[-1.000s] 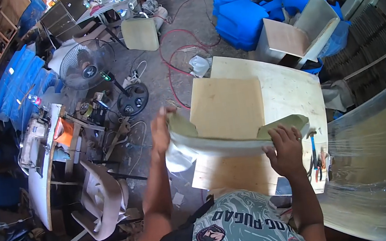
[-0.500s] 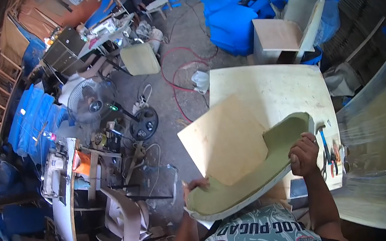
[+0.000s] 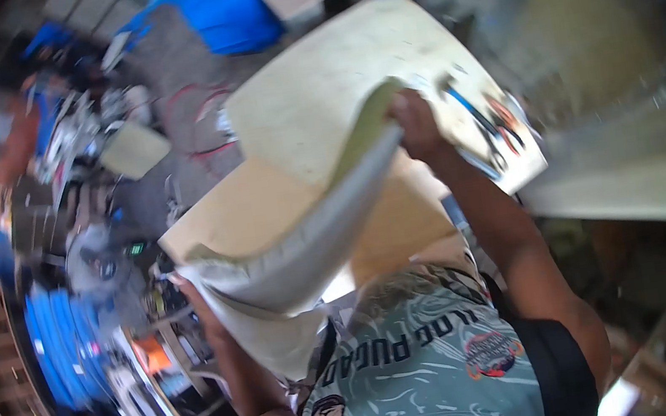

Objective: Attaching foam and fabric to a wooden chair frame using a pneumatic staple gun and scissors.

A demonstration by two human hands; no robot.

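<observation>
We hold a curved panel (image 3: 304,246) tilted over the plywood table (image 3: 318,99). Our right hand (image 3: 415,124) grips its upper end; our left hand (image 3: 197,299) is mostly hidden under its lower end, grip unclear.

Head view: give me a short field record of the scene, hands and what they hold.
setting: cluttered workshop, picture motion-blurred
held item: pale curved moulded shell, lifted in front of the person's chest
right hand: grips the shell's upper edge
left hand: at the shell's lower left end, mostly hidden behind it
under the shell: flat plywood sheet
workbench: light board top, hand tools near its right edge
background: blue items on the floor
</observation>
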